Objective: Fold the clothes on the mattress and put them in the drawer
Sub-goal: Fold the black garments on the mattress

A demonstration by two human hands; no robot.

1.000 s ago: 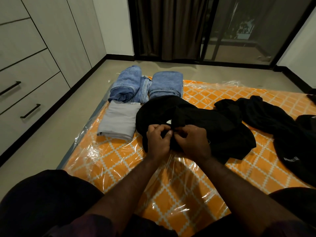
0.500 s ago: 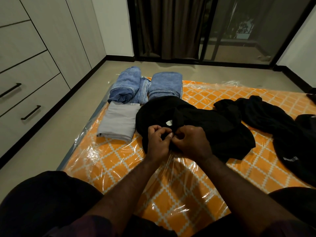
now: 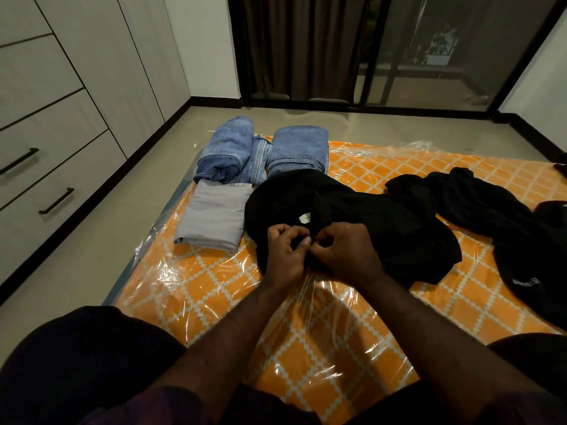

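A crumpled black garment (image 3: 383, 228) with a small white neck label lies in the middle of the orange patterned mattress (image 3: 306, 348), which is wrapped in clear plastic. My left hand (image 3: 283, 253) and my right hand (image 3: 346, 253) meet at its near edge, and both pinch the black fabric just below the label. Left of it sits a folded grey garment (image 3: 213, 220). Behind that lie folded blue jeans (image 3: 260, 151). The drawers (image 3: 46, 167) with black handles are in the wardrobe at the left.
More loose black clothes (image 3: 503, 216) lie on the right side of the mattress, one with white lettering. Bare floor (image 3: 92, 234) runs between the mattress and the wardrobe. A dark curtain and a glass sliding door stand at the back. My knees are at the bottom corners.
My fingers have shifted slightly on the black fabric near the label, which shows a little more. Both hands stay in about the same place.
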